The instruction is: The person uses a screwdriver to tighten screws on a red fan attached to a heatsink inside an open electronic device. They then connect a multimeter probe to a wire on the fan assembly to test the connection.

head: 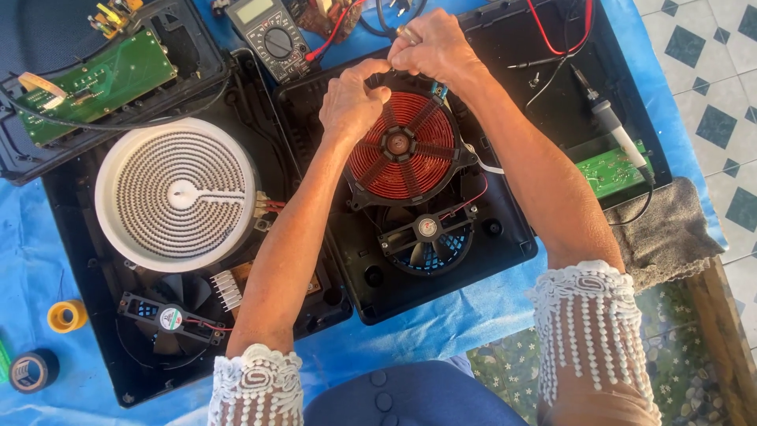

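A round copper induction coil (404, 147) on a black spoked frame lies in an open black cooker housing (505, 237). Both of my hands meet at its far edge. My left hand (352, 99) pinches something small at the coil's rim, probably a lead wire, too small to tell. My right hand (430, 47) grips the same spot from the other side, fingers closed over what looks like the wire end. A black cooling fan (426, 233) sits just below the coil.
A white round radiant heating element (177, 193) lies left in another black housing with a second fan (169, 319). A digital multimeter (272, 35), green circuit boards (95, 83) (611, 167), a soldering iron (611, 126), tape rolls (67, 315) (31, 369) and a grey cloth (662, 229) surround the work on a blue sheet.
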